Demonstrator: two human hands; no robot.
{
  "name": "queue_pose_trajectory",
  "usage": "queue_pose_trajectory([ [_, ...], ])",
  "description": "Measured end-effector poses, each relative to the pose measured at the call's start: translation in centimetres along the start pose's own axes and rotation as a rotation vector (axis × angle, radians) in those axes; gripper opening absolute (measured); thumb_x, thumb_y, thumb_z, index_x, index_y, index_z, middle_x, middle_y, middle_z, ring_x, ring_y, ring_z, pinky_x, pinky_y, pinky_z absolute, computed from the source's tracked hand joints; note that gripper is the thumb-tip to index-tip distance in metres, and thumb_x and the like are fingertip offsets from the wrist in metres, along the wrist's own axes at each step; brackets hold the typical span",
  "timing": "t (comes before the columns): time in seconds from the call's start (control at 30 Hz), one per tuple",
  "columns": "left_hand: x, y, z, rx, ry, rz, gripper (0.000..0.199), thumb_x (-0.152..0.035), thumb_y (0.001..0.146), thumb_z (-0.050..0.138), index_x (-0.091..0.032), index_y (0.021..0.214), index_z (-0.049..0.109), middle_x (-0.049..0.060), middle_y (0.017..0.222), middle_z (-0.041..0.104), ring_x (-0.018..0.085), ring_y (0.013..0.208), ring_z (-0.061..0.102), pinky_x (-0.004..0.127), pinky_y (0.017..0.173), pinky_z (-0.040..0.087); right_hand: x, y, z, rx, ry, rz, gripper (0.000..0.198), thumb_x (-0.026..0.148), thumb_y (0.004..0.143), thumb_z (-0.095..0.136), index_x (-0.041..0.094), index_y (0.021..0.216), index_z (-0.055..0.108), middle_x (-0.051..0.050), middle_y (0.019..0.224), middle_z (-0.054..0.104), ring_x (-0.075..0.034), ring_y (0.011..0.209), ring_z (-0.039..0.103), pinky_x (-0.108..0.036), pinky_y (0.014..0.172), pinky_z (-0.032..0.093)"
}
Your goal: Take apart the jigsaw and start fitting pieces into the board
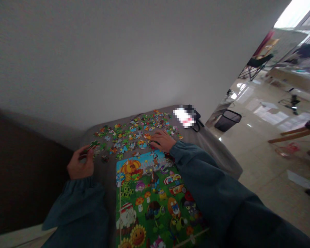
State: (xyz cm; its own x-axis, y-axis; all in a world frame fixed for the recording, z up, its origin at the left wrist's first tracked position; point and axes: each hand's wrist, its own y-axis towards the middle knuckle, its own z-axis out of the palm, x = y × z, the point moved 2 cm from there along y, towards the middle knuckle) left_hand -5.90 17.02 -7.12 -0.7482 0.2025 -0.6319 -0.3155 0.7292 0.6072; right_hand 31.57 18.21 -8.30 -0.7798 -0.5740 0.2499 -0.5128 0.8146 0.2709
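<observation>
Between thumb and fingers, my left hand (81, 163) holds a green puzzle piece (94, 144), raised at the left side of the grey cloth. My right hand (163, 140) lies palm down at the near edge of the loose puzzle pieces (134, 132), its fingers stretched out over some of them. Whatever is under that palm is hidden. Closer to me is a colourful picture board (155, 199) with cartoon plants and zombies on green. My right sleeve covers part of its right side.
A grey cloth (217, 151) covers the surface, which stands against a pale wall (119, 62). At its back right lies a blurred-out bright item (184, 117) beside a black strap. On the tiled floor stand a dark mesh bin (227, 120) and a folding chair (260, 58).
</observation>
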Motion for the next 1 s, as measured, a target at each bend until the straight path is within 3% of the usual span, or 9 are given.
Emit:
queue_pose_trajectory([
  [0.23, 0.1, 0.0, 0.2, -0.016, -0.028, 0.010, 0.034, -0.040, 0.085, 0.065, -0.019, 0.111, 0.072, 0.006, 0.097, 0.074, 0.015, 0.070, 0.066, 0.025, 0.065, 0.051, -0.1, -0.1, -0.1, -0.044, -0.010, -0.066, 0.030, 0.036, 0.099, 0.052, 0.019, 0.101, 0.076, -0.006, 0.105, 0.075, -0.024, 0.109, 0.054, -0.043, 0.097, 0.037],
  [0.4, -0.2, -0.1, 0.0, -0.015, -0.011, 0.005, 0.034, -0.041, 0.086, 0.065, -0.019, 0.110, 0.072, 0.005, 0.095, 0.074, 0.015, 0.071, 0.067, 0.025, 0.066, 0.051, -0.5, -0.4, -0.2, -0.042, -0.019, -0.053, 0.026, 0.030, 0.097, 0.053, 0.017, 0.100, 0.076, -0.008, 0.104, 0.075, -0.024, 0.105, 0.056, -0.042, 0.096, 0.040],
  [0.53, -0.5, 0.0, -0.1, 0.004, -0.008, -0.011, 0.035, -0.042, 0.085, 0.064, -0.019, 0.110, 0.072, 0.006, 0.098, 0.074, 0.015, 0.071, 0.066, 0.026, 0.066, 0.052, -0.3, -0.6, -0.5, -0.034, -0.022, -0.054, 0.030, 0.030, 0.097, 0.052, 0.017, 0.117, 0.071, -0.010, 0.120, 0.070, -0.024, 0.112, 0.055, -0.043, 0.100, 0.040],
  [0.63, -0.6, 0.0, -0.2, 0.015, 0.000, -0.033, 0.036, -0.043, 0.085, 0.063, -0.019, 0.110, 0.072, 0.006, 0.099, 0.074, 0.015, 0.072, 0.066, 0.027, 0.068, 0.052, 0.2, -0.7, -0.3, 0.053, -0.040, -0.102, 0.044, 0.035, 0.097, 0.052, 0.020, 0.139, 0.056, -0.009, 0.145, 0.054, -0.026, 0.129, 0.046, -0.046, 0.109, 0.034],
  [0.7, -0.4, 0.0, -0.1, 0.020, 0.000, -0.048, 0.037, -0.043, 0.085, 0.064, -0.019, 0.111, 0.072, 0.006, 0.100, 0.074, 0.015, 0.072, 0.066, 0.027, 0.069, 0.053, 0.4, -0.8, 0.0, 0.119, -0.060, -0.098, 0.049, 0.041, 0.098, 0.051, 0.023, 0.143, 0.052, -0.007, 0.153, 0.046, -0.028, 0.136, 0.040, -0.050, 0.113, 0.029],
  [0.83, 0.1, -0.1, 0.0, 0.016, -0.012, -0.040, 0.037, -0.043, 0.085, 0.064, -0.019, 0.112, 0.071, 0.006, 0.101, 0.073, 0.015, 0.074, 0.066, 0.027, 0.071, 0.053, 0.2, -0.9, 0.2, 0.136, -0.073, -0.014, 0.044, 0.045, 0.099, 0.049, 0.028, 0.139, 0.057, -0.004, 0.151, 0.048, -0.029, 0.139, 0.036, -0.053, 0.114, 0.026],
  [1.0, 0.1, 0.0, 0.0, 0.017, -0.008, -0.040, 0.036, -0.041, 0.084, 0.065, -0.019, 0.111, 0.072, 0.006, 0.098, 0.073, 0.015, 0.073, 0.067, 0.027, 0.070, 0.054, -0.2, -0.9, 0.2, 0.086, -0.060, 0.026, 0.040, 0.044, 0.099, 0.048, 0.024, 0.132, 0.064, -0.007, 0.144, 0.055, -0.027, 0.134, 0.041, -0.050, 0.114, 0.028],
])
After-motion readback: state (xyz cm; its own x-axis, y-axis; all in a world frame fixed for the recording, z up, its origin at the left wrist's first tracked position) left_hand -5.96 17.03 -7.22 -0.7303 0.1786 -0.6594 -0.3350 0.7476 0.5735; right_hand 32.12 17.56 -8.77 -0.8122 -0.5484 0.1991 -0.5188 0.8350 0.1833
